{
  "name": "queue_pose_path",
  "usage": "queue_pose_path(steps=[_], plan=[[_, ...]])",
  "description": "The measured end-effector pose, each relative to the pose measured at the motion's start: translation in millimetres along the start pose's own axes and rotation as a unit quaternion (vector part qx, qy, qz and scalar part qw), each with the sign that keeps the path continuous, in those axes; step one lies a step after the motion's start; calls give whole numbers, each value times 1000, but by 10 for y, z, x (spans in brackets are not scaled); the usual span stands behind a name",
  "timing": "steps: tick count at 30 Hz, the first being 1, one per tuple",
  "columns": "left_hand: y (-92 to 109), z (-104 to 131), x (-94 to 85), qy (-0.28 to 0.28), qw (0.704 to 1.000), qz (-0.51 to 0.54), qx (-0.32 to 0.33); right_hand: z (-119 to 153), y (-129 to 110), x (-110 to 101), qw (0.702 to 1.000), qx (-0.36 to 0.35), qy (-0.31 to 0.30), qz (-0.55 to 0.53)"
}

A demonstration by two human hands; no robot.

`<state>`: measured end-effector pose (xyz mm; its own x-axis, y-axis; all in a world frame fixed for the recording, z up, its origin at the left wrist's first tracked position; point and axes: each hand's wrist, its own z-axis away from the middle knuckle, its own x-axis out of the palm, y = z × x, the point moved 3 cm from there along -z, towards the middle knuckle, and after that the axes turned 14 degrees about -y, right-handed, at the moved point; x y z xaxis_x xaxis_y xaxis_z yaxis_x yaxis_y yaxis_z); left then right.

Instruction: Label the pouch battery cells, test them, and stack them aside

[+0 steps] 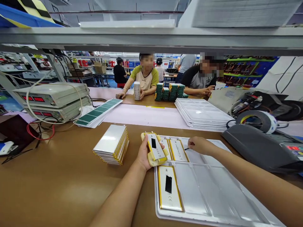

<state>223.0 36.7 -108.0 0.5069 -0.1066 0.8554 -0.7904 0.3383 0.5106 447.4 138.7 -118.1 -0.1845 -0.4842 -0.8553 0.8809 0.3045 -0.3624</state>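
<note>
My left hand is wrapped round a pale yellow plastic holder with a flat pouch battery in it. The battery is white with gold edges, printed marks and a black patch. Over the tray, my right hand pinches a small black strip of tape, held away from the battery. Beneath both hands lies a white plastic tray with compartments. One battery with a black patch lies in its near left compartment. Another battery without a visible patch lies in the far row, beside a partly hidden one.
A stack of batteries stands left of the tray. To the right is a grey tape dispenser with a tape roll behind. Stacked white trays, instruments and green-patched sheets lie farther back. Two people sit opposite.
</note>
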Motion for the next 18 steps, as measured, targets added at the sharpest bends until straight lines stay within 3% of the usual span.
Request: queue_pose_path(steps=[4, 7, 13, 18], plan=[[5, 25, 8, 10, 1000, 1, 2, 12, -122, 25, 999, -37, -27, -18], [14, 37, 18, 23, 1000, 1, 5, 23, -224, 14, 999, -40, -10, -6], [31, 17, 45, 12, 1000, -18, 13, 111, -281, -204, 992, 48, 80, 89], [32, -36, 49, 17, 999, -33, 5, 205, -406, -242, 978, 69, 77, 183]])
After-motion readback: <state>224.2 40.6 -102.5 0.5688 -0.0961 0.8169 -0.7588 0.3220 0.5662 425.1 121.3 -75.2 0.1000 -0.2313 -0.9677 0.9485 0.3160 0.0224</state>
